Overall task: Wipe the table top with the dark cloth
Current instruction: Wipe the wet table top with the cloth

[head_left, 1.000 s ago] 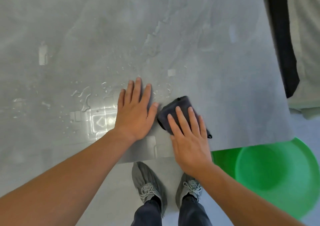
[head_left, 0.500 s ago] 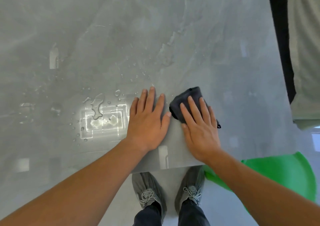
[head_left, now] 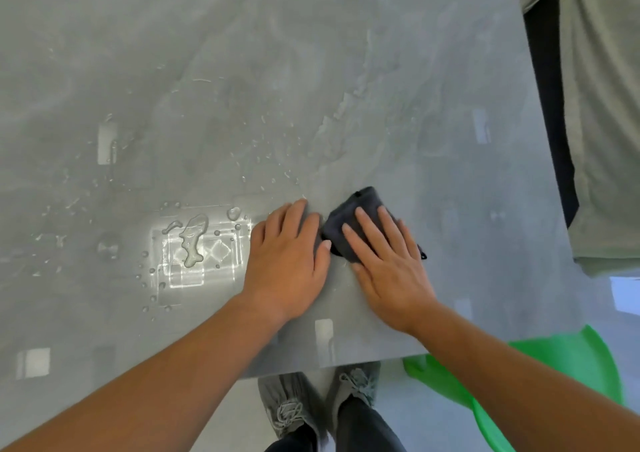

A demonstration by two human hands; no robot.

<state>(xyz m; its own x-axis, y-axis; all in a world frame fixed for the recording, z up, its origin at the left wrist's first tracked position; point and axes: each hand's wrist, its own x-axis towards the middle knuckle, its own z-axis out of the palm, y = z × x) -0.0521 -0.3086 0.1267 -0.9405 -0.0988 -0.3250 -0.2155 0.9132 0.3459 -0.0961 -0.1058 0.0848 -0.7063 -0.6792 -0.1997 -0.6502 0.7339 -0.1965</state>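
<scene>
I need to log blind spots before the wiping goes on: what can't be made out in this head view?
- Cloth: its near part lies under the right hand, so its full outline is hidden.
- Table: the left side runs off the picture's edge; how far the water drops spread is unknown.
- Green basin: mostly hidden by the table, the right forearm and the picture's edge.
- Left hand: its palm hides the surface beneath.

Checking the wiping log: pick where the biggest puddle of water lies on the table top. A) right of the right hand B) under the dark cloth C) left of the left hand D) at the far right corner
C: the largest puddle sits in the bright reflection left of the left hand, away from the dark cloth under the right hand.
</scene>
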